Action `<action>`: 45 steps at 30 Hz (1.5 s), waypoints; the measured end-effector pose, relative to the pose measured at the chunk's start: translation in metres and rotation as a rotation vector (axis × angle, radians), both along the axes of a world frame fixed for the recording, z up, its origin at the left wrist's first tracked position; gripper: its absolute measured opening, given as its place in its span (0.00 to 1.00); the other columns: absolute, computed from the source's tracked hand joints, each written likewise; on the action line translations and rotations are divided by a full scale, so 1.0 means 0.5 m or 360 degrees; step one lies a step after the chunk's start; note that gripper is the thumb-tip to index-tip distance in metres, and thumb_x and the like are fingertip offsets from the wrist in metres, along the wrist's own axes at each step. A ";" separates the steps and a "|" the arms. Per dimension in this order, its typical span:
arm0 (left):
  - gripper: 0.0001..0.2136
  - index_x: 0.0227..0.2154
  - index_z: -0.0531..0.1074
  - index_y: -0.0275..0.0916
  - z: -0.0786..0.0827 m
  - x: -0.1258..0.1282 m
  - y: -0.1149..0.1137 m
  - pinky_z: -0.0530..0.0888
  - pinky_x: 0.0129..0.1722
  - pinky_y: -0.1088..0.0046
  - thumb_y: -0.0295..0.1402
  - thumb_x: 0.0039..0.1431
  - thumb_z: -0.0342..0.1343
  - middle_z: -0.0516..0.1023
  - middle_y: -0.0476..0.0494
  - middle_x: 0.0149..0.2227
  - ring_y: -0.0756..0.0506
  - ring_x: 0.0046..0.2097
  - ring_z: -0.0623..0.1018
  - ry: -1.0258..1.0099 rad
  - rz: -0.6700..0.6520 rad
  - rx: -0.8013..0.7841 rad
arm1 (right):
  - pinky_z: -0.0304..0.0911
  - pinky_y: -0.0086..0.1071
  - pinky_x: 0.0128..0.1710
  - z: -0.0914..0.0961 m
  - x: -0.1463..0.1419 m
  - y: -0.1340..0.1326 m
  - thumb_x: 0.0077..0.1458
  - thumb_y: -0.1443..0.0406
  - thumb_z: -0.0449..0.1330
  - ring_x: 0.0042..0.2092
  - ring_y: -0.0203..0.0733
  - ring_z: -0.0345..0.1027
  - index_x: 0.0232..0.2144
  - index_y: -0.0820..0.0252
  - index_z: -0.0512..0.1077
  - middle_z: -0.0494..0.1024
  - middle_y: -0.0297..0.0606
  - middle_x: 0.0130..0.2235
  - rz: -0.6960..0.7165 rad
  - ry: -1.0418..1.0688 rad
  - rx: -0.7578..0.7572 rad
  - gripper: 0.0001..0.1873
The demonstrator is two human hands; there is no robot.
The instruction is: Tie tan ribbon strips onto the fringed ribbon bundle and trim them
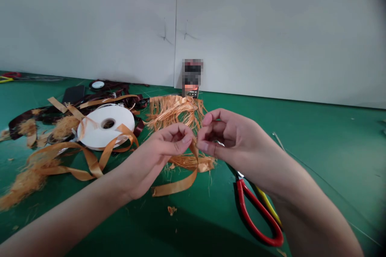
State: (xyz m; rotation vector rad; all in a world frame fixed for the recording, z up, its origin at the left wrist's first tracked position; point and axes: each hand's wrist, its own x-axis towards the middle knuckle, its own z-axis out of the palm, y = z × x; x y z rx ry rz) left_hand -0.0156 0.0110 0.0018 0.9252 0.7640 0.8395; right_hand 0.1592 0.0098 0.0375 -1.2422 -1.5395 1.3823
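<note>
Left hand and right hand: we count two in all.
Ribbon strip in our grasp: one.
Fringed orange pieces: at least two that we can tell apart.
Frayed tufts: several, too tangled for us to number.
Large white spool: one.
Red handle loop near us: one.
Yellow handles: we see two.
Propped device: one.
Dark flat slab: one.
Wall panels: we count two.
Dark marks: two.

Smooth pale-grey wall panels stand behind a flat deep-green work surface — they meet at a thin dark vertical seam, spindly dark marks either side — and soft shadow darkens the near part.
</note>
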 end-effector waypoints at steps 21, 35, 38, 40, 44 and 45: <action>0.17 0.40 0.75 0.39 0.013 0.002 0.010 0.73 0.42 0.76 0.33 0.46 0.70 0.77 0.50 0.36 0.50 0.41 0.76 0.0415 0.0265 0.0070 | 0.68 0.34 0.39 -0.002 0.023 0.002 0.44 0.67 0.70 0.37 0.38 0.72 0.31 0.58 0.74 0.78 0.33 0.34 -0.0159 -0.0194 0.0305 0.11; 0.10 0.34 0.77 0.40 0.007 0.010 0.000 0.76 0.42 0.74 0.28 0.48 0.68 0.82 0.49 0.35 0.49 0.39 0.80 0.0338 0.0226 0.0138 | 0.64 0.34 0.36 -0.002 0.010 0.002 0.54 0.68 0.62 0.34 0.38 0.70 0.24 0.57 0.74 0.78 0.33 0.28 -0.0145 -0.0483 0.0346 0.07; 0.10 0.34 0.78 0.40 0.006 0.011 0.001 0.76 0.41 0.75 0.29 0.46 0.69 0.81 0.49 0.34 0.49 0.39 0.79 0.0411 0.0289 0.0180 | 0.61 0.33 0.33 -0.005 0.013 0.003 0.54 0.71 0.59 0.31 0.36 0.66 0.23 0.58 0.70 0.74 0.32 0.27 -0.0192 -0.0465 0.0367 0.09; 0.10 0.33 0.78 0.41 0.006 0.012 0.002 0.75 0.41 0.77 0.30 0.46 0.70 0.81 0.50 0.33 0.49 0.39 0.79 0.0414 0.0307 0.0191 | 0.59 0.32 0.32 -0.007 0.016 0.004 0.55 0.71 0.58 0.31 0.35 0.62 0.24 0.59 0.69 0.72 0.32 0.27 -0.0223 -0.0432 0.0361 0.09; 0.11 0.33 0.79 0.41 0.010 0.014 0.003 0.75 0.40 0.77 0.32 0.45 0.71 0.81 0.50 0.33 0.49 0.40 0.78 0.0432 0.0348 0.0181 | 0.57 0.32 0.32 -0.007 0.019 0.002 0.57 0.67 0.57 0.32 0.35 0.60 0.25 0.59 0.67 0.71 0.33 0.29 -0.0276 -0.0413 0.0321 0.08; 0.11 0.32 0.79 0.41 0.011 0.015 0.003 0.75 0.40 0.77 0.32 0.44 0.71 0.81 0.50 0.33 0.49 0.40 0.78 0.0448 0.0368 0.0172 | 0.57 0.32 0.33 -0.007 0.019 0.002 0.58 0.66 0.57 0.32 0.35 0.60 0.25 0.59 0.67 0.71 0.33 0.30 -0.0283 -0.0399 0.0317 0.08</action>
